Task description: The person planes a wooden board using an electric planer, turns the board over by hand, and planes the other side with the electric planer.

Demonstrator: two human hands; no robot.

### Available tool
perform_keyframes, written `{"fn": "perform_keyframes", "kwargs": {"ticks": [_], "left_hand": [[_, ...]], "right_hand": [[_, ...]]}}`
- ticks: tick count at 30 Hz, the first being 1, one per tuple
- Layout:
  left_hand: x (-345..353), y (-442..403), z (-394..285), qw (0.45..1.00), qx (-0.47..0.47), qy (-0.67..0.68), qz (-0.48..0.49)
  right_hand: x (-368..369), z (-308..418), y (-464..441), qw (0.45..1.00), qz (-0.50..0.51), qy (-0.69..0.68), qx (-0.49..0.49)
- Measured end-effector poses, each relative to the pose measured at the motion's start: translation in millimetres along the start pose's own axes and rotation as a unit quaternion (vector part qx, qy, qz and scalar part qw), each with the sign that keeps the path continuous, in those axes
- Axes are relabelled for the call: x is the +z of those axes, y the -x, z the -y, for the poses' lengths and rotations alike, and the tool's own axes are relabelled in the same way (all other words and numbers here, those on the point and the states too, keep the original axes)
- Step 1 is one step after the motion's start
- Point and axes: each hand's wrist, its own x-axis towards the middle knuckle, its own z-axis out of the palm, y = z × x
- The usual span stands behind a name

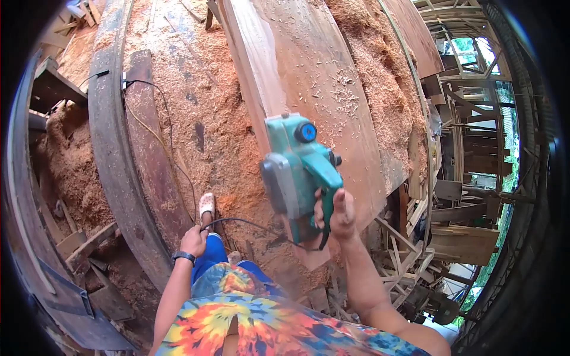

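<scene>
A green electric hand planer (297, 172) with a blue-capped knob sits at the near end of a wide wooden plank (320, 65). My right hand (340, 215) is wrapped around its rear handle. A paler, freshly shaved strip runs along the plank's left side beyond the tool, and curled shavings lie on its surface. The planer's black power cord (255, 222) loops across to my left hand (194, 242), which is closed around it beside my leg. The planer's sole is hidden beneath its body.
Wood shavings (208, 118) cover the floor. Long dark boards (113, 136) lie to the left, with a cord connector (124, 83) resting on one. At right are stacked lumber (463, 243) and scrap pieces. My foot in a light clog (206, 204) stands among the shavings.
</scene>
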Motion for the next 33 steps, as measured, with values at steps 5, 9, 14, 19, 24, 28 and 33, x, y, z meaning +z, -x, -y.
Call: {"fn": "perform_keyframes", "kwargs": {"ticks": [5,9,14,19,24,28,33], "left_hand": [[-11,-15,13,0.997,0.016,0.048,-0.054],[-26,-14,14,0.994,0.022,0.06,-0.085],[-38,-12,10,0.993,0.025,0.066,-0.098],[-51,-7,-2,0.991,0.044,0.061,-0.106],[-58,7,8,0.984,0.049,0.053,-0.163],[-39,16,41,0.986,0.014,-0.013,-0.166],[-10,50,46,0.963,0.043,-0.136,-0.227]], "right_hand": [[16,31,-67,0.999,0.005,0.022,-0.047],[22,47,-103,0.998,0.014,0.028,-0.056],[38,67,-150,0.998,0.017,0.007,-0.062],[66,107,-243,0.99,0.053,0.037,-0.123],[65,103,-223,0.988,0.061,-0.007,-0.14],[32,52,-90,0.984,0.016,-0.054,-0.171],[-37,-28,110,0.982,-0.056,-0.11,-0.144]]}}
